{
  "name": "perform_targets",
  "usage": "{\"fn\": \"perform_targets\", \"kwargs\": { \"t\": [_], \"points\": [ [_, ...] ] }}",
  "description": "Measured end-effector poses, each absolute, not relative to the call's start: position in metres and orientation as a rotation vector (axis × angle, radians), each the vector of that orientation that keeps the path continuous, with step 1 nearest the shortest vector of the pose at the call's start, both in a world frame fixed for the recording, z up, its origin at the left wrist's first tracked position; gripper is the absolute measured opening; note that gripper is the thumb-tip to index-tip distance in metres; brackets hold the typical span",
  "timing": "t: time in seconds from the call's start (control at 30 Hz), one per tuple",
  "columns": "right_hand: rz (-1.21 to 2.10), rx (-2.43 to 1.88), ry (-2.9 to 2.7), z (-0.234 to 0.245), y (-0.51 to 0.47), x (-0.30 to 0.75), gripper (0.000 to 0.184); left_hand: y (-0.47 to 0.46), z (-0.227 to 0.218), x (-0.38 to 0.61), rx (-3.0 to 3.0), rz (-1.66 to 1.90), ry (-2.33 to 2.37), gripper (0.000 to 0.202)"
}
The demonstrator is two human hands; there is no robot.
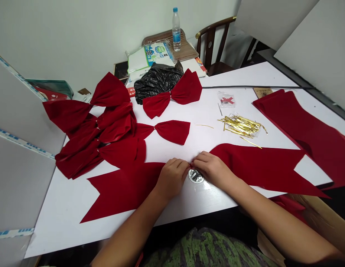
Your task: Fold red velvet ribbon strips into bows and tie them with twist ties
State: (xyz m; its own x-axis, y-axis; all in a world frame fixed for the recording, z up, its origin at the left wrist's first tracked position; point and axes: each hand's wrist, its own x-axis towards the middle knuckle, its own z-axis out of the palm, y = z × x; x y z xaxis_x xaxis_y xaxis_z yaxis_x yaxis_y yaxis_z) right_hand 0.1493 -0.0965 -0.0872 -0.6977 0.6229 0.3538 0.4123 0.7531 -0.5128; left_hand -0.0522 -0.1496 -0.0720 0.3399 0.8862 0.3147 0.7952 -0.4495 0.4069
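A long red velvet ribbon (256, 165) with notched ends lies across the front of the white table, gathered narrow at its middle. My left hand (173, 176) pinches the gathered part from the left. From the right, my right hand (210, 167) is closed on the same gather, its fingertips almost meeting the left ones. Just below the fingers a round silver disc (196, 176) shows on the tabletop. Whether a tie is between the fingers is hidden. Beyond my hands lie a small red bow (172, 131) and a single gold twist tie (204, 125).
Finished red bows (116, 107) are piled at the left. Another bow (186, 89) leans on a black plastic bag (158, 79). Gold twist ties (241, 126) lie right of centre, with flat red fabric (308, 126) beyond. A water bottle (176, 31) stands at the back.
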Motion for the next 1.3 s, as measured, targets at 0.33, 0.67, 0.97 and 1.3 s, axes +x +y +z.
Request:
{"fn": "perform_targets", "kwargs": {
  "t": [0.33, 0.67, 0.97, 1.3],
  "points": [
    [0.619, -0.702, -2.395, -0.086, -0.093, 0.153, 0.020, -0.152, -0.078, -0.059, 2.507, 0.793, 1.554, 0.015],
    [0.558, -0.772, -2.312, -0.095, -0.094, 0.152, 0.027, -0.151, -0.081, -0.058, 2.479, 0.883, 1.551, 0.017],
    [0.262, -0.905, -2.457, -0.084, -0.102, 0.145, 0.017, -0.154, -0.080, -0.055, 2.577, 0.806, 1.495, 0.021],
    [0.046, -0.738, -2.554, -0.038, -0.101, 0.152, 0.015, -0.159, -0.052, -0.045, 2.633, 1.020, 1.519, 0.014]
  ]
}}
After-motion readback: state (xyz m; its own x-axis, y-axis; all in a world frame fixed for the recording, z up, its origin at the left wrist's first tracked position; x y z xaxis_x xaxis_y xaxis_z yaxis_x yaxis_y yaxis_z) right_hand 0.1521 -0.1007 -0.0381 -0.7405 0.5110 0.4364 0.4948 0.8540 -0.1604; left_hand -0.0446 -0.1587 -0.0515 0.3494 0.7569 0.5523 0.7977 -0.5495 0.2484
